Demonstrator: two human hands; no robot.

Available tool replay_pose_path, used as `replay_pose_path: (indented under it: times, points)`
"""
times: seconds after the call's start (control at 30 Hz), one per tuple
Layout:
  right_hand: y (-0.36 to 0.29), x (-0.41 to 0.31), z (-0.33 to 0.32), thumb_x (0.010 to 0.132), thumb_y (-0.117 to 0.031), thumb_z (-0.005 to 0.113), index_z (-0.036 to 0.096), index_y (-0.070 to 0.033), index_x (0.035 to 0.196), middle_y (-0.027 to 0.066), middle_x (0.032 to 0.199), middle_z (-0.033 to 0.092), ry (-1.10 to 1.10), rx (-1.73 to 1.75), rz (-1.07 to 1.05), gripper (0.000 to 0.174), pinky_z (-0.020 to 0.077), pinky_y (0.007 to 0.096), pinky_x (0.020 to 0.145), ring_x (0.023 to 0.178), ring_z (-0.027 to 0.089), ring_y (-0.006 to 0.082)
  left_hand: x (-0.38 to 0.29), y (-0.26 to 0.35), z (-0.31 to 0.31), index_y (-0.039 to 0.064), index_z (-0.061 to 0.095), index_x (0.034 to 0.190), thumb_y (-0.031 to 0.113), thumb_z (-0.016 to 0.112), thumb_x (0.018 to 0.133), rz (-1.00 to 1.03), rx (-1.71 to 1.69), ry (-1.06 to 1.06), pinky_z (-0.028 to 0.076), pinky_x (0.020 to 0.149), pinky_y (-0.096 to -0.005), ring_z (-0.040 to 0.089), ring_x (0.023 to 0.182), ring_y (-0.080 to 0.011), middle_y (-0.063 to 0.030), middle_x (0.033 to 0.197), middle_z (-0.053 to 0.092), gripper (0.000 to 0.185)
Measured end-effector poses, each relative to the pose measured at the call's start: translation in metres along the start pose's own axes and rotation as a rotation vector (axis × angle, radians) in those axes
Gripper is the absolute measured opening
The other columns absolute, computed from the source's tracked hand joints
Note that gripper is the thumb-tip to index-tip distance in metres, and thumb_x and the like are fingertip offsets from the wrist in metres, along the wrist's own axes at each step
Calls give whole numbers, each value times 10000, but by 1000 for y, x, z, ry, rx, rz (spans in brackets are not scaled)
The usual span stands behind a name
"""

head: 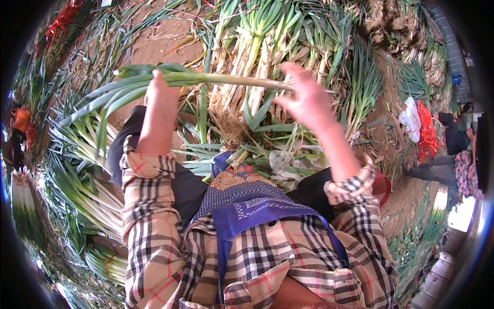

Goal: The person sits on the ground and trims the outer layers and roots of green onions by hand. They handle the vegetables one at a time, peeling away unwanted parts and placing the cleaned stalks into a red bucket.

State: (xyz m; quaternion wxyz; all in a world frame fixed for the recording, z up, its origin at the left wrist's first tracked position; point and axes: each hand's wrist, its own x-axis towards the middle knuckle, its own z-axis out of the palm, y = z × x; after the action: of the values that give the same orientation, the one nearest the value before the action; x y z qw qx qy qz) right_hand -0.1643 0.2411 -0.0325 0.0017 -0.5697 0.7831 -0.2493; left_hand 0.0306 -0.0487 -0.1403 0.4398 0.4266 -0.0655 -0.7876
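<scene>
My left hand (160, 90) is closed around the green leaves of a long Welsh onion (239, 80), held level above the ground with its leaves drooping to the left. At the onion's pale root end is my right hand (308, 98), motion-blurred, with thumb and forefinger spread on either side of the stem. Whether it touches the stem is unclear. A small pale tip shows at the far side of that hand, too indistinct to name. Behind the onion lies a large pile of untrimmed Welsh onions (262, 50) with dry outer skins and a tangle of roots (231, 125).
Cleaned Welsh onions (102, 201) lie in heaps to my left, beside a tied bundle (110, 264). Loose leaves and peelings (285, 158) cover the ground between my knees. At right are a white plastic bag (410, 119), red plastic twine (426, 131) and another person (444, 170).
</scene>
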Motion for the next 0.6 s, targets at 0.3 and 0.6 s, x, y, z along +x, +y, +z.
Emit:
replay_pose_path:
  times: [0.3, 0.6]
  points:
    - [18, 23, 15, 884, -299, 678, 585, -54, 809, 65, 740, 638, 155, -151, -114, 272, 470, 338, 461, 492, 560, 217, -75, -60, 67, 40, 402, 1338, 415, 609, 941, -268, -137, -532, 375, 1070, -622, 437, 1276, -424, -217, 1376, 418, 584]
    - [18, 12, 7, 994, -254, 567, 669, 3, 996, 52, 722, 659, -296, 889, 409, 277, 480, 267, 515, 546, 594, 114, -88, -56, 90, 48, 567, 1219, 209, 726, 879, -205, -50, -651, 448, 1011, -552, 583, 1137, -297, -112, 1184, 626, 409]
